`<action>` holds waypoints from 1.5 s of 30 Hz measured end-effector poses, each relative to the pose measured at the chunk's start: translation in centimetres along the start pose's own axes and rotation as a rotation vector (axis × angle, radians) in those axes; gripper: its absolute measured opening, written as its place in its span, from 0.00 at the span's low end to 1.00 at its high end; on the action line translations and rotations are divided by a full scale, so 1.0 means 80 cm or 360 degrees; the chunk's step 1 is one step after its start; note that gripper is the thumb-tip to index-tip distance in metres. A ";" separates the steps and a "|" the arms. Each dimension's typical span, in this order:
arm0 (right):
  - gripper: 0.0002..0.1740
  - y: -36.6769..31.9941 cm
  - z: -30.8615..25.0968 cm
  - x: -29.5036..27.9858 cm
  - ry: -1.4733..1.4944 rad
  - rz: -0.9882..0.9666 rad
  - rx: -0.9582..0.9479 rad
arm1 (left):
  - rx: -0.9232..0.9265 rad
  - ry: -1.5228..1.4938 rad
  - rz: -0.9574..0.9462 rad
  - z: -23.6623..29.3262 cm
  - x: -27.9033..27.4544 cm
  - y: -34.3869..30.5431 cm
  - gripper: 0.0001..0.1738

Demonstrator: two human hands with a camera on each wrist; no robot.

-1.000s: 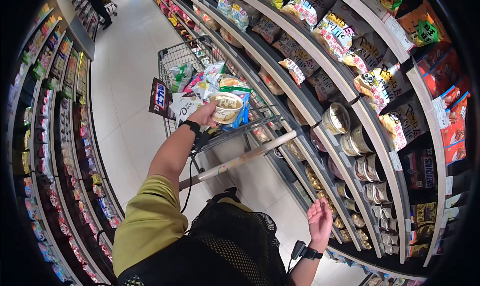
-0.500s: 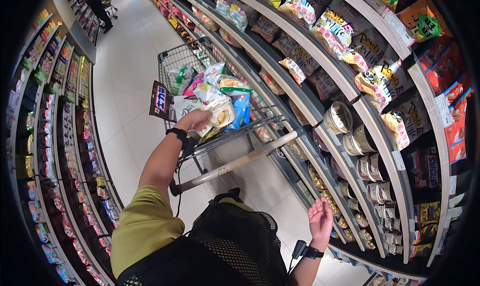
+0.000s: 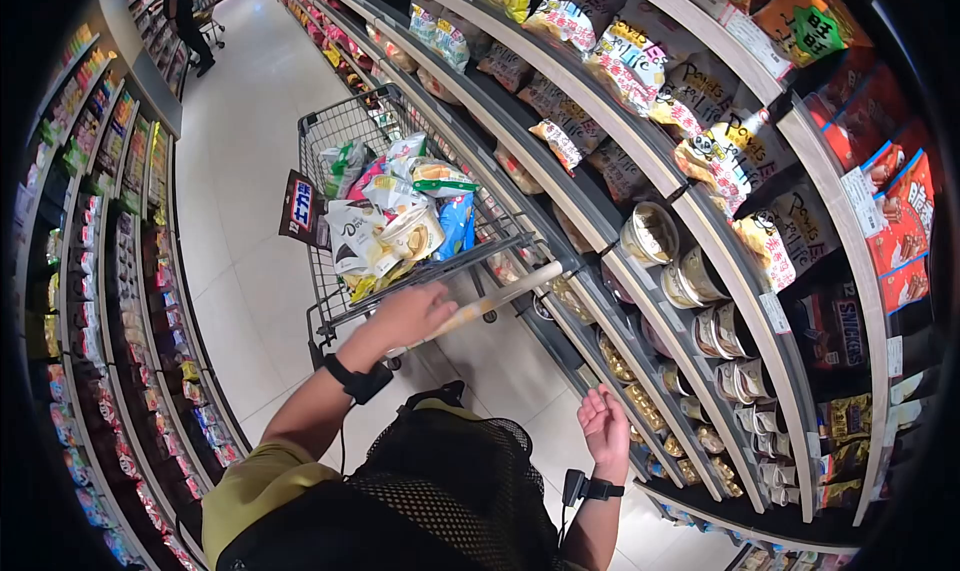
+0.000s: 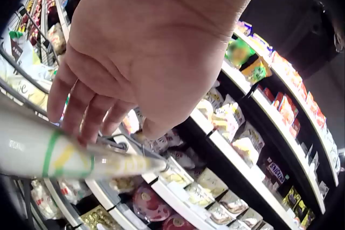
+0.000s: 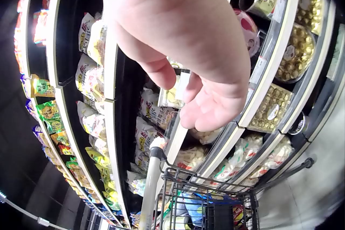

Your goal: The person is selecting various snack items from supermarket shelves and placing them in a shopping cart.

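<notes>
Left hand, head view: the left hand [image 3: 405, 316] is released, fingers stretched out over the handle [image 3: 510, 293] of the shopping cart [image 3: 470, 262].
Tub, head view: the pale tub [image 3: 412, 233] lies tilted among bags in the cart, beside the white Dove bag [image 3: 355, 236] and near a blue packet [image 3: 456, 223].
Right hand, head view: the right hand [image 3: 604, 426] grips nothing; its fingers are loosely bent, near the shelves [image 3: 822, 161].
Handle, left wrist view: the left hand's fingers hang down by the bar, spread a little and not clenched; whether the tips touch it I cannot tell. A dark Snickers pack [image 4: 276, 172] stands on a shelf beyond.
Sweets, right wrist view: gold-wrapped sweets [image 5: 269, 108] line the shelves behind the right hand, whose thumb and fingers are apart. The cart stands below it, part of its wire basket showing.
</notes>
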State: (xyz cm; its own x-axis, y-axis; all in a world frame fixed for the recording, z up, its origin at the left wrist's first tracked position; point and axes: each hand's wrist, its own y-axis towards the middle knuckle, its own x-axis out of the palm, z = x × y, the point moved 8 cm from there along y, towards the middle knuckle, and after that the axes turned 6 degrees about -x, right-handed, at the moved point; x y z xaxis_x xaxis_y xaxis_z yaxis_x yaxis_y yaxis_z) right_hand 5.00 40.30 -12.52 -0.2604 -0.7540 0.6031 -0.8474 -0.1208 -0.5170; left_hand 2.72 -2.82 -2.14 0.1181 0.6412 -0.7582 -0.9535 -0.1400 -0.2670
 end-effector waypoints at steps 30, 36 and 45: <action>0.14 -0.037 -0.013 -0.064 0.0037 0.0239 -0.0129 | 0.0266 0.0923 -0.0565 0.043 0.091 -0.020 0.30; 0.15 -0.044 -0.015 -0.052 -0.0041 0.0292 -0.0159 | 0.0127 0.0449 -0.0598 0.069 0.016 -0.011 0.23; 0.15 -0.024 -0.035 -0.026 -0.0241 0.0212 -0.0153 | -0.0282 0.0543 0.0219 -0.112 0.034 0.121 0.23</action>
State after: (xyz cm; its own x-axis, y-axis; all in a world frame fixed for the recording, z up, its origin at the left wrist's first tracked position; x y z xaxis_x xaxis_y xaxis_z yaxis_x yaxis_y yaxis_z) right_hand 5.87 43.94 -11.10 -0.3064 -0.8485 0.4315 -0.8525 0.0429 -0.5210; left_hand -3.74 -9.17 -12.09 0.1066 0.3246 -0.9398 -0.9077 -0.3541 -0.2252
